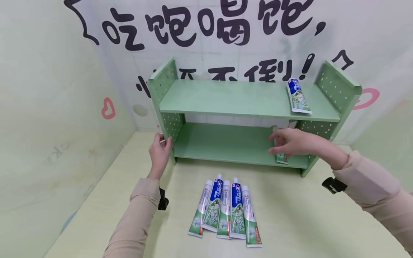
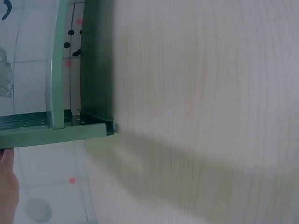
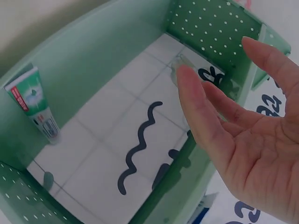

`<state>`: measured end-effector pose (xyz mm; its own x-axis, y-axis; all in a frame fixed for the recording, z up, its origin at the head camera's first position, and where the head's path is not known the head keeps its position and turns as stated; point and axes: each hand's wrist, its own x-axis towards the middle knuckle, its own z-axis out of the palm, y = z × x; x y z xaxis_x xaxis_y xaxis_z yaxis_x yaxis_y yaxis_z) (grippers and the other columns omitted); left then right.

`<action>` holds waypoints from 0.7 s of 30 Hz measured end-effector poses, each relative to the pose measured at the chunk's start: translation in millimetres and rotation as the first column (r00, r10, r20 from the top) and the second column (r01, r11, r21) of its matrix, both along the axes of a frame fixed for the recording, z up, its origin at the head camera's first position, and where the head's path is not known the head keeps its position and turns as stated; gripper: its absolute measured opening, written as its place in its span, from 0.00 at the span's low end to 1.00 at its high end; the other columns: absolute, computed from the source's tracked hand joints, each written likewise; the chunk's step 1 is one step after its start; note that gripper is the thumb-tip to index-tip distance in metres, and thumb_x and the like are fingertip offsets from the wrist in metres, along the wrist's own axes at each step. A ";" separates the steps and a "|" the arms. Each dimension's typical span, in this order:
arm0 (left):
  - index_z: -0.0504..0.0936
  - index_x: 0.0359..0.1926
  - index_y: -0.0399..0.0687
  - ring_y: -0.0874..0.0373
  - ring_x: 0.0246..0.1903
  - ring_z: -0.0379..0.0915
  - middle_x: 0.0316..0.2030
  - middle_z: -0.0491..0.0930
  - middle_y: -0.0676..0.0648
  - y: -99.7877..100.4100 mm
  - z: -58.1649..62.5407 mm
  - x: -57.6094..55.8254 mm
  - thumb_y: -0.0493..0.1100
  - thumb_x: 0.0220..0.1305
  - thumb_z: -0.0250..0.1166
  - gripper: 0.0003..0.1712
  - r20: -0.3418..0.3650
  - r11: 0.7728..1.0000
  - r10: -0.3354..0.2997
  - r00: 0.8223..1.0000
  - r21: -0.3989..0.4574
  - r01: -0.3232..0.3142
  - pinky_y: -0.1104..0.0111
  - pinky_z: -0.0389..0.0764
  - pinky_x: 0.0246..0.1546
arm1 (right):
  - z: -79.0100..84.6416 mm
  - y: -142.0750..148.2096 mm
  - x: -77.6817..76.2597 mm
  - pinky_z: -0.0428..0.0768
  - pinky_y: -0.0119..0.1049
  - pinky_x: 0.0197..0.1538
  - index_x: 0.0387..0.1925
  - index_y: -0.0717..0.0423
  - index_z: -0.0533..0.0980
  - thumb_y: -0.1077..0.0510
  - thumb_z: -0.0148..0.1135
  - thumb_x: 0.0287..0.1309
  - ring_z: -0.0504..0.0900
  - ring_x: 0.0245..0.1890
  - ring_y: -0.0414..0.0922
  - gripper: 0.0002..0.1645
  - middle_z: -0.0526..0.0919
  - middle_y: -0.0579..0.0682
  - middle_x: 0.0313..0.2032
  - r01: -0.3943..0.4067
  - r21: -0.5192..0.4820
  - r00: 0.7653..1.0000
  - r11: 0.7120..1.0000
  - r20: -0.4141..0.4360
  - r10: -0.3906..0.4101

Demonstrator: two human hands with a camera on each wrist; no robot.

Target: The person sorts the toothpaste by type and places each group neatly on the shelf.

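A green two-tier shelf stands against the wall. My left hand grips the edge of its left side panel, thumb toward the front; in the left wrist view only part of that hand shows. My right hand is held before the lower tier, fingers apart and holding nothing. Behind it a green-and-white toothpaste tube lies on the lower board, partly hidden; the right wrist view shows this tube apart from the fingers. A blue-and-green toothpaste tube lies on the upper board near the right end.
Several toothpaste tubes lie side by side on the table in front of the shelf, among them a blue one and a white-and-green one. A wall with black lettering rises behind the shelf. Another wall bounds the left.
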<state>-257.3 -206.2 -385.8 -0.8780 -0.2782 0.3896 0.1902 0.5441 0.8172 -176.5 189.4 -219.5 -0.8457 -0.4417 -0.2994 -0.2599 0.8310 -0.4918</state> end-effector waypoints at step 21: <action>0.69 0.41 0.34 0.42 0.45 0.78 0.46 0.78 0.32 1.2 2.3 0.6 0.43 0.63 0.57 0.14 -0.004 1.000 0.005 1.000 0.003 -0.005 0.60 0.83 0.42 | -78.6 -18.2 10.7 0.84 0.36 0.35 0.56 0.68 0.65 0.50 0.60 0.56 0.79 0.36 0.44 0.33 0.78 0.60 0.42 0.057 -0.181 0.977 0.982 0.212 -0.017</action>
